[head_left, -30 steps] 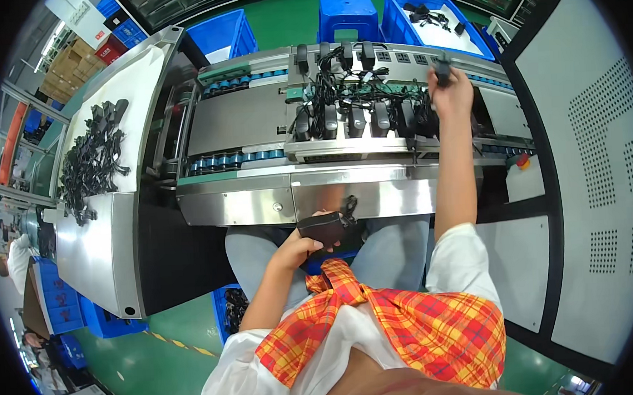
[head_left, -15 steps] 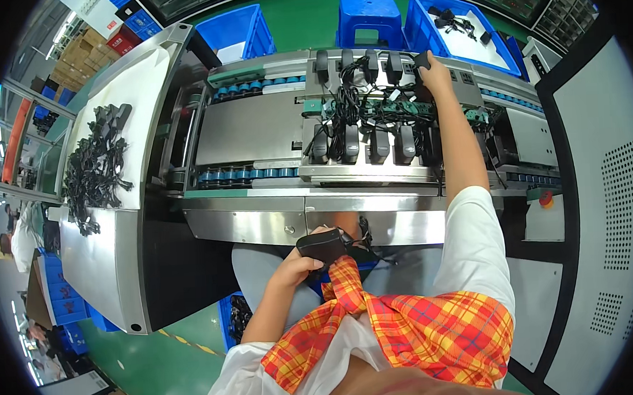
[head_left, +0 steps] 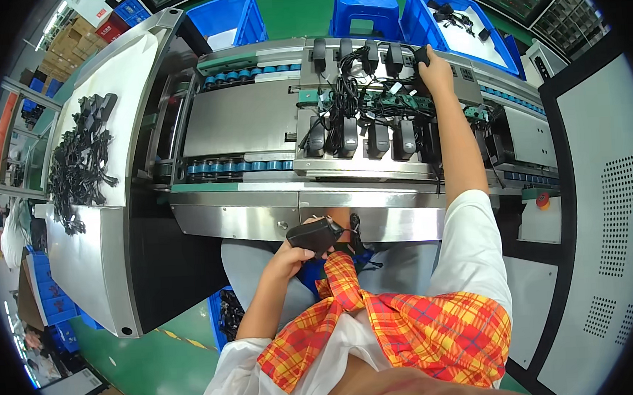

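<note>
My left hand (head_left: pixel 288 259) is closed around a black power adapter (head_left: pixel 311 234), held low in front of my body near the machine's front edge. A thin cable trails from its right end. Reaching far forward, my right hand (head_left: pixel 437 74) has its fingers round another black adapter (head_left: pixel 421 57) at the right end of the back row on the metal fixture plate (head_left: pixel 365 165); part of it is hidden by the fingers. More adapters (head_left: pixel 378 140) stand in a front and a back row there. Bundled black cables (head_left: pixel 347 99) lie tangled between the rows.
A pile of black adapters and cables (head_left: pixel 82 160) lies on the white-topped surface at left. Beyond the conveyor (head_left: pixel 237 119) stand a blue stool (head_left: pixel 365 9), a blue bin (head_left: pixel 246 19) and another bin (head_left: pixel 499 55) with adapters inside. A red button (head_left: pixel 543 201) sits at right beside a white panel (head_left: pixel 609 182).
My left hand has shifted slightly up and left with its adapter, which is turned a little. My right hand stays on the adapter in the back row. The whole view has shifted slightly.
</note>
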### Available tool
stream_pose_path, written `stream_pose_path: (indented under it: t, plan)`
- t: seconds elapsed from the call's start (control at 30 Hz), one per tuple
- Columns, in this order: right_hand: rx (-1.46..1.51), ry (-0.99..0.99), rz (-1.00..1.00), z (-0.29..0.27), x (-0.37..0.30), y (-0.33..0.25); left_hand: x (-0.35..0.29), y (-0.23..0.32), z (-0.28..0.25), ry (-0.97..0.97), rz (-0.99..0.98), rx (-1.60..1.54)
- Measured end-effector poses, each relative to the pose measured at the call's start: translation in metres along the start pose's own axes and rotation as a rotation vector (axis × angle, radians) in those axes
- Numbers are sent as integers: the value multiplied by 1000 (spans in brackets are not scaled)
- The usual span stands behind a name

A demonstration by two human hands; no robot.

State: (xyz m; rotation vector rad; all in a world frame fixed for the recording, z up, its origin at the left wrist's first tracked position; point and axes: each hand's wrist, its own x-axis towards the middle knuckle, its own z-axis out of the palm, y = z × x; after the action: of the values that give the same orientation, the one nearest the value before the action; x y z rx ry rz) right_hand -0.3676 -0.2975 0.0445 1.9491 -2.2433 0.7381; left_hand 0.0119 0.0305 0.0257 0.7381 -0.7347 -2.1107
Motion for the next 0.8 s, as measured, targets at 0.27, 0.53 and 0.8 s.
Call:
stream_pose_path:
  t: [0.27,0.53,0.8]
  plan:
    - [-149,-86,16,11,1,-21,8,-23,-25,181,7,5]
    - [-86,-224,-23,2,-1,-12,11,-25,-14,178,45,51]
    - [962,-493,-363,-103,-251,-140,-8,-29,-7,395,-50,-76]
